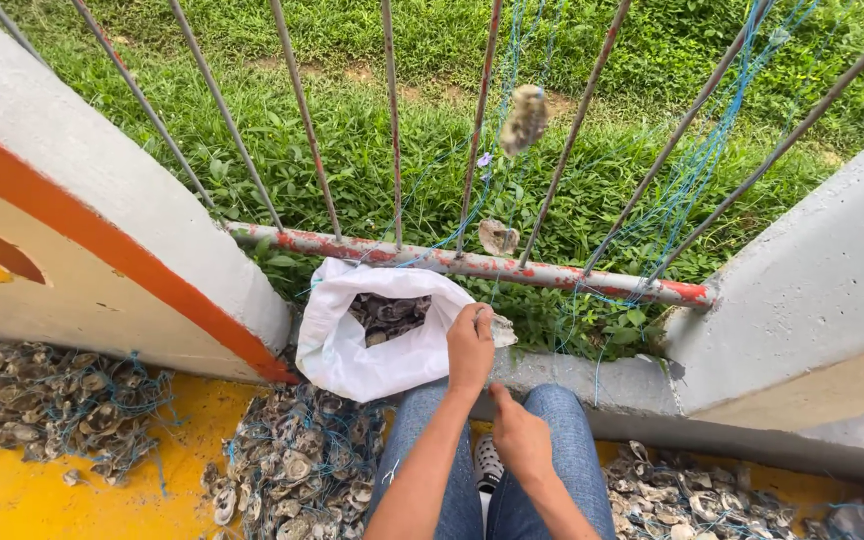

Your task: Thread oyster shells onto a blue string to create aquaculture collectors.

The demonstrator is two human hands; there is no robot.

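left hand [470,345]: forearm reaching toward 12 o'clock, fingers curled shut, knuckles up | right hand [519,433]: lower, at 5 o'clock of left, loosely closed, thumb raised

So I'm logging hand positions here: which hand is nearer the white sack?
Left. The left hand holds a shell at the white sack's edge; the right hand sits lower, apart from it, over the lap.

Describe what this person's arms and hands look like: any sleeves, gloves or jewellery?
Both forearms are bare, with no sleeves in view. The left hand and right hand wear no gloves, and no rings, watch or bracelet show. Below them are blue jeans.
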